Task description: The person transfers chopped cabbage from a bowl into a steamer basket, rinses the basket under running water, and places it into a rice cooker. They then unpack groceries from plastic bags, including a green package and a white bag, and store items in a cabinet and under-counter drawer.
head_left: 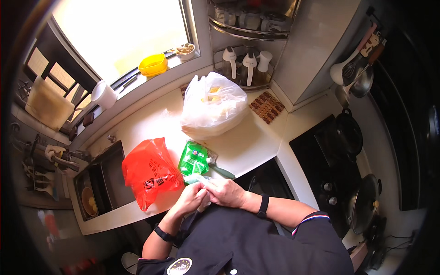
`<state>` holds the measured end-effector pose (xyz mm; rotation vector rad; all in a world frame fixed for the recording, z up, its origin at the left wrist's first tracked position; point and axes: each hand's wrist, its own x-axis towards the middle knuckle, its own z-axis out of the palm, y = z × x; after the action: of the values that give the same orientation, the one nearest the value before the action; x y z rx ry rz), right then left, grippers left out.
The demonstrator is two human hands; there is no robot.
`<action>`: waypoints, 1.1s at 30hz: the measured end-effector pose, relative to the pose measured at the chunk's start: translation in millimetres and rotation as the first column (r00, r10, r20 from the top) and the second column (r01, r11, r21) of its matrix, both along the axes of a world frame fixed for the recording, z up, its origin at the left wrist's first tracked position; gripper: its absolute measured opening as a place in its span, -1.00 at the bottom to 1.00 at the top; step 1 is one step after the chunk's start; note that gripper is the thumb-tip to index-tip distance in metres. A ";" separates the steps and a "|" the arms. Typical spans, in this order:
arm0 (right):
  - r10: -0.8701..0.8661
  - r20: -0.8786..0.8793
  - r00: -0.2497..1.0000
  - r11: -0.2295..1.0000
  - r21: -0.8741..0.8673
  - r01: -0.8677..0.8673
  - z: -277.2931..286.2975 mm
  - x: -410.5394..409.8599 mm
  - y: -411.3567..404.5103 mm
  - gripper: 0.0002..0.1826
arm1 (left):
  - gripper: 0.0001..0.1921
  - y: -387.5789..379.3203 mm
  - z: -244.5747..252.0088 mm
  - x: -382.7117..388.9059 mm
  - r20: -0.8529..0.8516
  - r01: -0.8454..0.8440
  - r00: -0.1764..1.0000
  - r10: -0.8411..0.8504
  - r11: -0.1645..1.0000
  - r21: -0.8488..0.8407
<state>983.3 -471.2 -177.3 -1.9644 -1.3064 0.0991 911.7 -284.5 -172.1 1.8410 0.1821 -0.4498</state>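
My left hand [193,199] and my right hand [227,193] meet at the counter's front edge, close to my body. Between them the fingers of both pinch a thin, pale translucent plastic piece [196,178], probably a small bag; its lower part is hidden by the hands. Just beyond lies a green spouted pouch [193,158] with a white cap, bearing print. A grey-green handle [221,171] of some utensil sticks out beside it, its other end partly covered. To the left a red plastic bag [147,168] with black print rests on the counter, near the sink.
A full white plastic bag [216,106] stands at the back of the counter [151,120]. Left is a sink [113,182] holding a bowl [89,202]. On the right, a black cooktop [319,165] carries pots. A yellow container [153,65] sits on the windowsill.
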 end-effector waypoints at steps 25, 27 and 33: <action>0.017 -0.042 0.999 0.995 0.095 -0.013 -3.1 26.0 -19.1 -0.71 | -0.75 -25.6 -18.0 19.2 0.151 -0.185 0.959 0.238 0.935 -0.303; 0.006 0.023 1.000 0.991 0.135 -0.009 2.8 29.4 -16.5 -0.73 | -0.72 -23.6 -17.0 24.0 0.184 -0.198 0.953 0.241 0.954 -0.226; -0.003 0.081 0.997 1.000 0.000 0.003 -10.4 23.0 -13.2 -0.72 | -0.70 -22.6 -10.6 26.6 0.208 -0.176 0.967 0.145 0.975 0.139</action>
<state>1006.3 -484.4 -187.7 -1.9885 -1.3547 0.0182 938.3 -307.1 -182.7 1.9939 0.2348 -0.1412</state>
